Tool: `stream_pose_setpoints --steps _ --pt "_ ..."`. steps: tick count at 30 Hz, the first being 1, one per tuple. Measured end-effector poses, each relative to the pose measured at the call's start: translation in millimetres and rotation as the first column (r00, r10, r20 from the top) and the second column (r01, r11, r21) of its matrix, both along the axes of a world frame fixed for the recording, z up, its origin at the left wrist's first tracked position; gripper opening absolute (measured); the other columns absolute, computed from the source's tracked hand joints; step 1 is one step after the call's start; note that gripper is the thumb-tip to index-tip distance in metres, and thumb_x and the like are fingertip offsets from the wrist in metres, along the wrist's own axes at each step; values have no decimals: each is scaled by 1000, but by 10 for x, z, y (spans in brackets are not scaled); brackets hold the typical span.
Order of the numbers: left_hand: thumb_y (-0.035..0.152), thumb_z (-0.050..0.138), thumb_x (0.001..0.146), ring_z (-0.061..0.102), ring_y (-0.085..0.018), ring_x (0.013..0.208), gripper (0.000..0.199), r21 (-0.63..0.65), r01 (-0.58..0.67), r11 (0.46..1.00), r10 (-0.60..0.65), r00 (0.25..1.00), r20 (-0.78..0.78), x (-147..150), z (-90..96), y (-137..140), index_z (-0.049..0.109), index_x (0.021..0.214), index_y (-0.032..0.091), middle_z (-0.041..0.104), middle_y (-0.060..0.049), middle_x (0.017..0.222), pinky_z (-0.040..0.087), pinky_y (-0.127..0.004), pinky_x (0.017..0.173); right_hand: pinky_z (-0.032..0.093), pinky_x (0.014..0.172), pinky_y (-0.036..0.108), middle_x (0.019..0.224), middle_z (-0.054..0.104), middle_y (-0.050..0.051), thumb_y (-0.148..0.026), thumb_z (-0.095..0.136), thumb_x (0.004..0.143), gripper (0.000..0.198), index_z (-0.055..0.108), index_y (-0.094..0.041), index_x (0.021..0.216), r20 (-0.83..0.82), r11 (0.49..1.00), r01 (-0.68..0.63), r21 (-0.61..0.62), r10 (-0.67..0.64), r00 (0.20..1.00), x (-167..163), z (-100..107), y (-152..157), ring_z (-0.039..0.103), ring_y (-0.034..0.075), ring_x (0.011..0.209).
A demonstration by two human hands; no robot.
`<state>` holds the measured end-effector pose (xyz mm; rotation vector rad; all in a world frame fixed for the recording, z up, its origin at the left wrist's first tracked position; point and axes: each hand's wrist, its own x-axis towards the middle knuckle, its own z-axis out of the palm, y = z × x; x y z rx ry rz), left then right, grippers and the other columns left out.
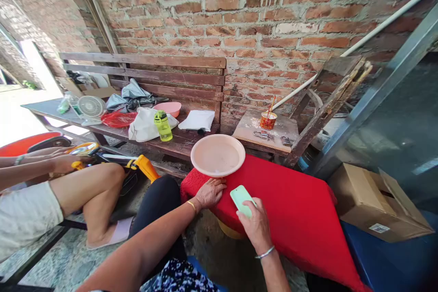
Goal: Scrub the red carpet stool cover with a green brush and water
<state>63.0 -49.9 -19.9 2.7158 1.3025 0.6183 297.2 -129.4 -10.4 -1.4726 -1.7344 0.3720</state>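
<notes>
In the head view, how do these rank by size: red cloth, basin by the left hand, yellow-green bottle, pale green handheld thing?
Largest to smallest:
1. Red cloth
2. Basin
Unranked: yellow-green bottle and pale green handheld thing look alike, the latter being nearer.

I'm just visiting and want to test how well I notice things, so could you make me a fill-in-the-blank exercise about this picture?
1. The flat object in the right hand is coloured light ____.
2. The left hand rests near the basin, on the ____ cloth.
3. The yellow-green bottle stands on a wooden ____ with a slatted back.
4. The wall behind is built of reddish ____.

Missing words: green; red; bench; bricks.
</notes>
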Motion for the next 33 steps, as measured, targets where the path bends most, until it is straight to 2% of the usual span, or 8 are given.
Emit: stream_pose_setpoints --steps 4,7,9,12,14,20,28,33 --pt "16 48 90 57 -21 123 33 -1 -6 1000 6 1000 16 4 -20 5 67 116 20 65 -9 129 42 -40 109 50 86 40 102 59 8 -46 59 84 25 68 -26 94 70 1000 13 12 -14 997 167 -91 -4 60 24 92" --pt "16 49 89 57 -21 123 32 5 -4 1000 4 1000 21 3 -32 8 68 115 19 65 -9 128 42 -40 109 49 85 44 96 59 11 -65 52 83 46 69 -22 92 89 977 208 53 -212 973 763 -153 -35 58 27 90" --pt "15 50 89 57 -21 123 32 9 -2 1000 2 1000 23 0 -33 8 68 115 20 65 -9 127 42 -40 109 48 83 46 89 59 12 -75 46 81 60 69 -20 91 109 926 373 55 -377 920 1145 -165 -79 55 30 91" --pt "15 50 89 57 -22 123 32 13 -2 1000 2 1000 27 -6 -26 6 68 115 21 65 -9 127 42 -40 109 46 80 47 81 59 11 -82 43 77 68 69 -20 92 140 862 507 18 -504 852 1391 -142 -125 52 33 92" --pt "16 51 89 57 -22 123 31 13 0 1000 0 1000 22 -6 -21 7 68 115 20 66 -9 126 43 -40 109 46 81 46 84 59 10 -82 45 76 68 69 -21 94 114 867 499 4 -496 861 1270 -119 -106 52 32 94" --pt "16 52 88 58 -22 121 30 24 -4 1000 4 1000 4 5 -39 18 69 113 18 66 -10 126 43 -39 108 47 85 41 96 56 9 -78 47 77 62 69 -22 93 16 967 252 -24 -252 968 538 -108 109 56 26 92" --pt "17 52 88 57 -22 123 31 9 0 1000 0 1000 13 -7 -80 31 68 115 19 65 -9 127 41 -39 109 45 79 43 85 56 10 -72 43 81 58 69 -22 95 217 898 437 57 -438 872 1055 -50 -23 51 31 91" --pt "16 52 88 56 -22 123 31 -8 -7 1000 7 1000 25 -2 -68 25 69 114 20 65 -9 127 42 -41 109 47 82 39 97 56 9 -66 52 82 47 67 -24 99 95 964 265 24 -266 959 487 10 -50 55 26 93"
